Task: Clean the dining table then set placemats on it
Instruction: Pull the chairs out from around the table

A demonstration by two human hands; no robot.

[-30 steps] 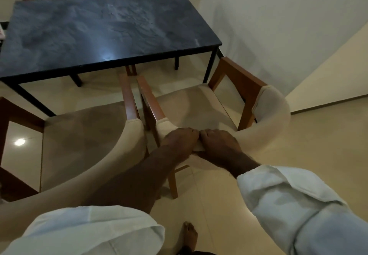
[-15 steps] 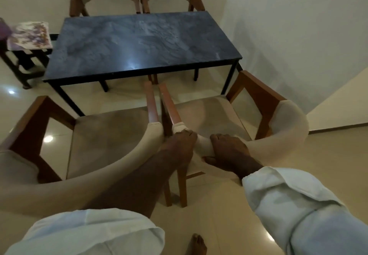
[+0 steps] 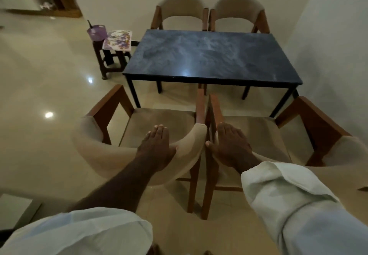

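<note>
Your left hand (image 3: 157, 147) lies over the backrest of the near left chair (image 3: 139, 155), so the padding beneath it is hidden; your right hand (image 3: 231, 147) covers the near right chair (image 3: 278, 131) likewise, and you can't tell how firm either grip is; both sleeves run off the bottom edge; the shelving (image 3: 39, 2) at top left is blurred; the purple cup (image 3: 96, 32) is too small to read.

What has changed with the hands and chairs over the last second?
The left hand left the right chair's backrest and now lies on the left chair. The right hand stays on the right chair. The view has pulled back, showing a stool with placemats. The table stays bare.
</note>
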